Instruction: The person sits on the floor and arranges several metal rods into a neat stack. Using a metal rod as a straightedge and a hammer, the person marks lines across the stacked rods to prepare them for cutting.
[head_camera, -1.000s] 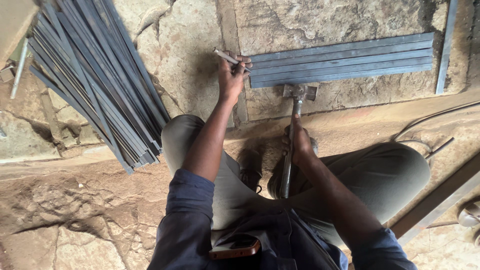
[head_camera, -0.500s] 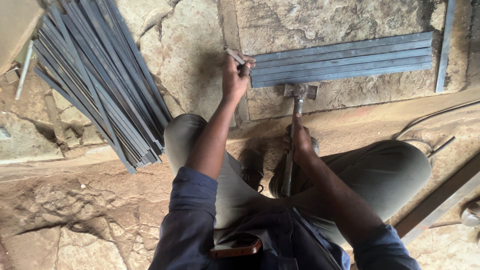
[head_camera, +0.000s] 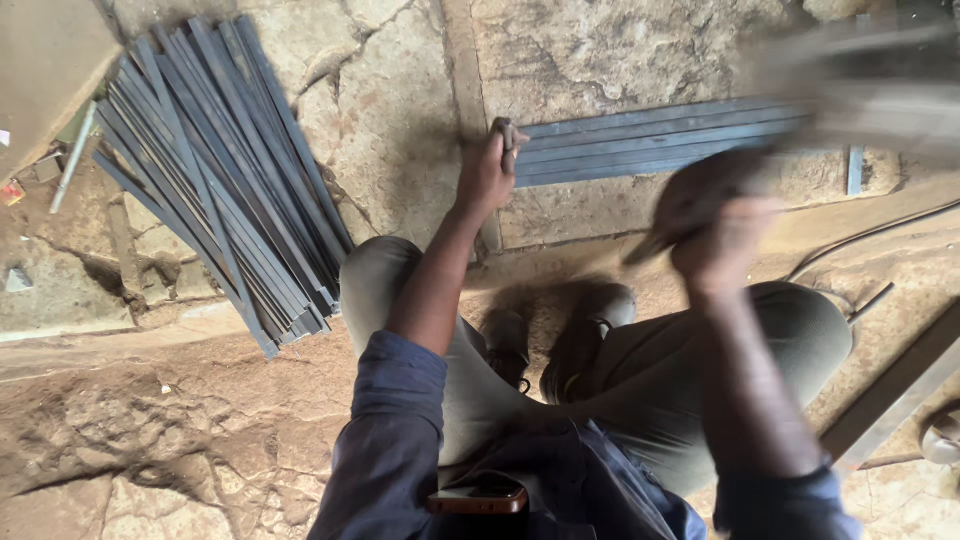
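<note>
Crouching over the cracked stone floor, the person has bent knees in grey-green trousers nearest the camera, with a dark slim phone sticking out of a front pocket. Above the right knee, the right hand is raised and blurred, closed around what looks like the handle of a hammer whose head smears across the far right; its exact shape is lost in the blur. Farther off, the left hand is clenched on a short metal punch or chisel, set at the left end of the row of flat grey steel strips lying side by side on the floor. A swing landing off line could strike the left knuckles, since they sit just beside the tool's top. To the far left lies a loose fanned bundle of grey steel strips.
</note>
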